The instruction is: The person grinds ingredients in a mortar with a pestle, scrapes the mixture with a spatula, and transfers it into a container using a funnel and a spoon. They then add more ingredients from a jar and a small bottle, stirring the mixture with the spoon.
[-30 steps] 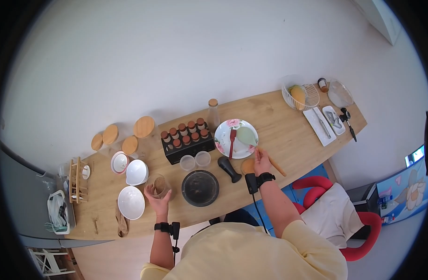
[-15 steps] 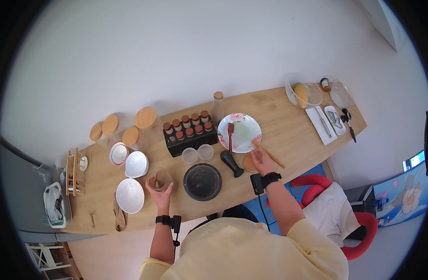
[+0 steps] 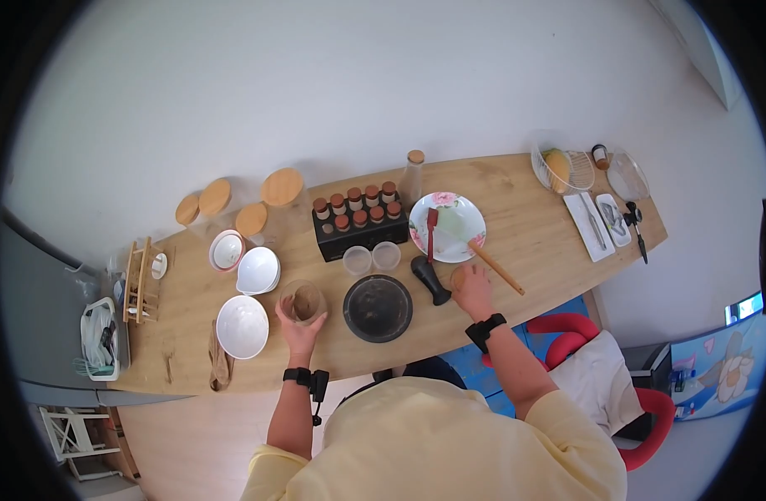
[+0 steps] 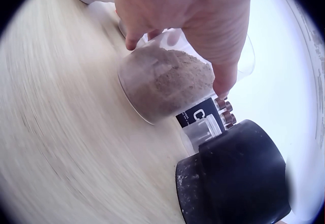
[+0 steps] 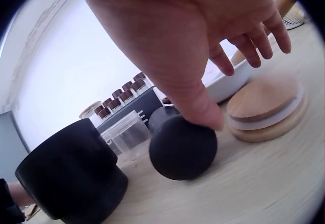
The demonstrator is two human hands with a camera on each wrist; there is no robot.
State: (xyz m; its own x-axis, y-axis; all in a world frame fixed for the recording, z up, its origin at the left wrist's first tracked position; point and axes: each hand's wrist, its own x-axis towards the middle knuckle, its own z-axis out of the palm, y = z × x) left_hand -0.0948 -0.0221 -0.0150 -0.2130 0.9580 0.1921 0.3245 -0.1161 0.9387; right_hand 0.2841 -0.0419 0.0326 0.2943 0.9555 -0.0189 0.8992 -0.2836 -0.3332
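My left hand (image 3: 299,336) grips a clear jar (image 4: 165,94) from the near side, thumb and fingers around its wall. Brown powder (image 4: 185,74) lies heaped inside, and the jar's top is uncovered. Over a round wooden lid (image 5: 266,104) with a pale sealing ring hovers my right hand (image 3: 475,294), fingers spread and bent slightly downward, holding nothing. Its thumb overlaps a black pestle (image 5: 183,147) in the right wrist view. Between the two hands stands a black mortar (image 3: 378,309).
Behind the mortar are two small clear cups (image 3: 372,258) and a black rack (image 3: 362,238) of corked bottles. A floral plate (image 3: 475,221) carries a red brush and a green spatula with a wooden handle (image 3: 498,269). White bowls (image 3: 242,326) stand left of the jar.
My right hand has moved from beside the spatula handle at the plate's edge down to the wooden lid. The left hand keeps its grip on the jar. The head view has shifted.
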